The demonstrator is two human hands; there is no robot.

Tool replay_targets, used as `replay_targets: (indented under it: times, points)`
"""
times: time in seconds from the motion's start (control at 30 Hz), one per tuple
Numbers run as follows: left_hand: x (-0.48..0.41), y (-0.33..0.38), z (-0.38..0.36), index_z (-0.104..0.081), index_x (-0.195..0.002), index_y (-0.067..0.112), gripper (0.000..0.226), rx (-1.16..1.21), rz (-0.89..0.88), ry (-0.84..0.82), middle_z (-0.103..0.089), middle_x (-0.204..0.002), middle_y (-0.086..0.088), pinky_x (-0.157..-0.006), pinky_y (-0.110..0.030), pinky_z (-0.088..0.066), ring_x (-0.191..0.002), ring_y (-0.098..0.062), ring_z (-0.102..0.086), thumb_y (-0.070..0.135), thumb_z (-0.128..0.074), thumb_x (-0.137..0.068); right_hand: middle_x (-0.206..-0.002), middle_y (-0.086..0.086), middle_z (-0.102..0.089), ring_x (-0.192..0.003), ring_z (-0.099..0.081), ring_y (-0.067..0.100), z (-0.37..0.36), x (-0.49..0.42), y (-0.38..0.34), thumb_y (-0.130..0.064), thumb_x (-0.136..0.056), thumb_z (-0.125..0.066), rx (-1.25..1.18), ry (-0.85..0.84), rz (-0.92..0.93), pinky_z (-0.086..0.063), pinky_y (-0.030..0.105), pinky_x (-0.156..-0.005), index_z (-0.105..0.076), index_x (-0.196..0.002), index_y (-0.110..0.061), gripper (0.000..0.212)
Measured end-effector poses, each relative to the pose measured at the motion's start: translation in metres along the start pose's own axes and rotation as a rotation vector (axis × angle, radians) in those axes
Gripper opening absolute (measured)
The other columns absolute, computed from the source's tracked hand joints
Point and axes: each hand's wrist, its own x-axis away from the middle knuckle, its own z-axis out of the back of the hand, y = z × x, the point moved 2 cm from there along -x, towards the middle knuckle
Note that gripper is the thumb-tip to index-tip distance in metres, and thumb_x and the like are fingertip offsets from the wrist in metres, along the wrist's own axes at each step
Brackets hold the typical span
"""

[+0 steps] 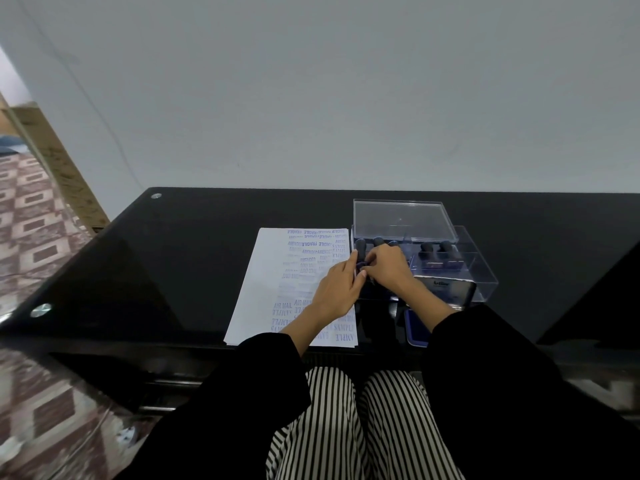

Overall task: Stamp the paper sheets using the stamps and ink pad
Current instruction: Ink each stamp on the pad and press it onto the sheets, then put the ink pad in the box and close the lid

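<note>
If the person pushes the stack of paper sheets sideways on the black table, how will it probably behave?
The paper sheets look thin and flat, so they would likely bend limply if lifted by one edge. The table is glossy and reflective, so the stack probably slides easily. Its near edges look slightly fanned, so single sheets may shift apart.

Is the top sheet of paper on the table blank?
No, the paper sheet is covered with blue stamped words such as SAMPLE, FRAGILE and AIR MAIL.

White paper sheets [268, 299], black table [207, 251]
</note>
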Motion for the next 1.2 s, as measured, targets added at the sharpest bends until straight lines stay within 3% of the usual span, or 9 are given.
replay_targets:
  times: [0.13, 0.27, 0.5, 0.63, 0.7, 0.87, 1.0, 1.1, 1.2]
  points:
    - [0.005, 0.005, 0.006, -0.024, -0.147, 0.011, 0.052, -0.026, -0.028, 0.058, -0.028, -0.152, -0.008, -0.112, -0.035, -0.027, -0.139, -0.023, -0.027, 0.032, -0.034, -0.101, -0.104, 0.012, -0.069, -0.096, -0.064, 0.025, 0.013, 0.012, 0.006, -0.011, -0.087, -0.06, -0.059, 0.04, 0.107, -0.051, 0.035, -0.087, -0.07, -0.103, -0.005, 0.02]
    - [0.015, 0.023, 0.011, -0.032, -0.144, 0.01, 0.047, -0.036, -0.112, 0.112, -0.027, -0.153, -0.007, -0.113, -0.031, -0.023, -0.14, -0.021, -0.024, 0.025, -0.038, -0.1, -0.096, 0.01, -0.071, -0.084, -0.064, 0.021, 0.033, 0.033, 0.025, -0.008, -0.09, -0.054, -0.082, 0.145, 0.166, -0.05, 0.03, -0.078, -0.071, -0.101, -0.008, 0.02]
    - [0.02, 0.07, 0.002, -0.038, -0.141, 0.01, 0.043, -0.05, -0.293, 0.105, -0.036, -0.148, -0.006, -0.113, -0.028, -0.022, -0.138, -0.018, -0.029, 0.016, -0.041, -0.099, -0.102, 0.006, -0.07, -0.102, -0.058, 0.028, 0.063, 0.066, 0.074, -0.021, -0.093, -0.051, 0.003, 0.296, 0.043, -0.047, 0.038, -0.082, -0.07, -0.107, -0.019, 0.024]
    - [0.016, 0.088, -0.012, -0.04, -0.141, 0.008, 0.043, -0.03, -0.312, 0.026, -0.039, -0.147, -0.009, -0.113, -0.027, -0.02, -0.138, -0.02, -0.031, 0.012, -0.043, -0.098, -0.101, 0.015, -0.07, -0.095, -0.064, 0.031, 0.071, 0.082, 0.094, -0.017, -0.095, -0.05, -0.041, 0.314, 0.029, -0.043, 0.028, -0.074, -0.067, -0.113, -0.01, 0.026]
    - [0.014, 0.093, -0.019, -0.04, -0.14, 0.006, 0.043, -0.032, -0.298, -0.006, -0.039, -0.147, -0.01, -0.114, -0.027, -0.018, -0.138, -0.022, -0.031, 0.009, -0.044, -0.097, -0.108, 0.015, -0.069, -0.099, -0.064, 0.029, 0.07, 0.088, 0.103, -0.016, -0.096, -0.049, -0.051, 0.293, 0.028, -0.044, 0.028, -0.077, -0.065, -0.117, -0.009, 0.027]
    - [0.013, 0.101, -0.027, -0.047, -0.135, 0.003, 0.04, 0.018, -0.244, -0.001, -0.05, -0.137, -0.014, -0.107, -0.033, -0.034, -0.127, -0.027, -0.045, 0.002, -0.045, -0.095, -0.122, 0.014, -0.062, -0.114, -0.056, 0.03, 0.065, 0.099, 0.116, -0.01, -0.095, -0.05, -0.076, 0.242, 0.007, -0.043, 0.037, -0.094, -0.06, -0.123, -0.008, 0.03]
    - [0.011, 0.106, -0.029, -0.056, -0.127, 0.004, 0.034, 0.039, -0.208, 0.046, -0.058, -0.122, -0.015, -0.098, -0.035, -0.042, -0.112, -0.029, -0.055, 0.001, -0.045, -0.095, -0.124, 0.015, -0.061, -0.115, -0.056, 0.03, 0.065, 0.102, 0.117, -0.004, -0.093, -0.05, -0.099, 0.258, 0.009, -0.044, 0.038, -0.098, -0.061, -0.122, -0.008, 0.031]
    - [0.013, 0.107, -0.028, -0.06, -0.123, 0.004, 0.032, 0.033, -0.225, 0.074, -0.061, -0.117, -0.016, -0.095, -0.035, -0.044, -0.108, -0.029, -0.057, 0.0, -0.043, -0.096, -0.121, 0.016, -0.063, -0.111, -0.059, 0.028, 0.064, 0.105, 0.117, 0.0, -0.093, -0.048, -0.122, 0.284, 0.017, -0.045, 0.034, -0.096, -0.063, -0.119, -0.006, 0.031]
    - [0.016, 0.106, -0.028, -0.061, -0.122, 0.003, 0.032, 0.016, -0.272, 0.083, -0.063, -0.114, -0.016, -0.094, -0.034, -0.046, -0.105, -0.029, -0.059, -0.001, -0.043, -0.095, -0.118, 0.014, -0.065, -0.108, -0.06, 0.023, 0.066, 0.116, 0.116, 0.0, -0.093, -0.047, -0.159, 0.3, 0.041, -0.042, 0.019, -0.091, -0.064, -0.118, -0.005, 0.03]
